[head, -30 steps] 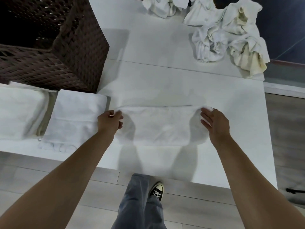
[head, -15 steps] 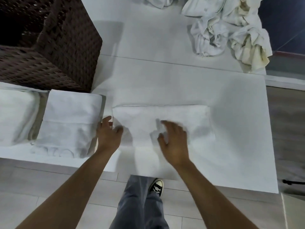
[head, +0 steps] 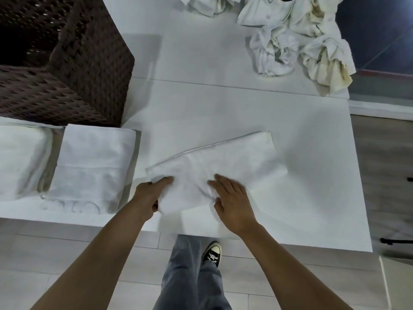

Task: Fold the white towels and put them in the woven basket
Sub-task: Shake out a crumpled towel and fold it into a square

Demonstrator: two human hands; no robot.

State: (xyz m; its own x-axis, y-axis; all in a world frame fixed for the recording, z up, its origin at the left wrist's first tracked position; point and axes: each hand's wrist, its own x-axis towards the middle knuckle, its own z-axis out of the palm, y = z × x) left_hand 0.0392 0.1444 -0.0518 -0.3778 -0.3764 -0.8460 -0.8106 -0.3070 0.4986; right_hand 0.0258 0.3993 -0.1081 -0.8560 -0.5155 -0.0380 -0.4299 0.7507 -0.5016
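Towel (head: 225, 162), half folded and lying askew on the white table (head: 312, 198), is being gripped at its near left corner by the left hand (head: 148, 195), while the right hand (head: 232, 200), fingers straight and spread, is being pressed flat on its near edge

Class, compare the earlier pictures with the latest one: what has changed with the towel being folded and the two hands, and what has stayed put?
The right hand left the towel's right end for its middle, lying flat. The left hand keeps gripping the left end. The towel now lies slanted. Unmoved: folded towels, woven basket, crumpled pile.
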